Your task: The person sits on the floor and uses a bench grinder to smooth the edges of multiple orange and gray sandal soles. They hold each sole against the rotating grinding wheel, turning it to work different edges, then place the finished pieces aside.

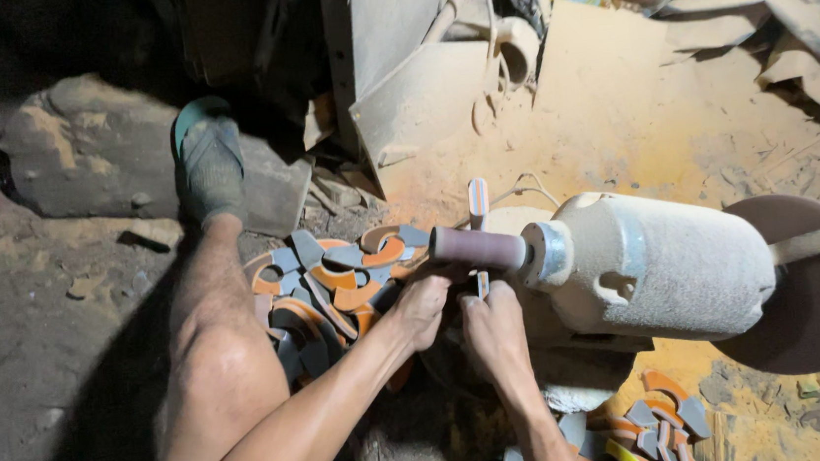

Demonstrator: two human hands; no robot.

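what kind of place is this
Probably a small, dusty sanding workshop: a motor with a sanding drum, both hands pressing a curved strip to it, heaps of orange-and-grey curved pieces on the floor.

View: single head-worn camera, no second view to overlap.
Facing: steeply downward and forward over the person's own arms.
Nearness: close; dust-coated grey motor housing (655,263) fills the right centre of the frame.
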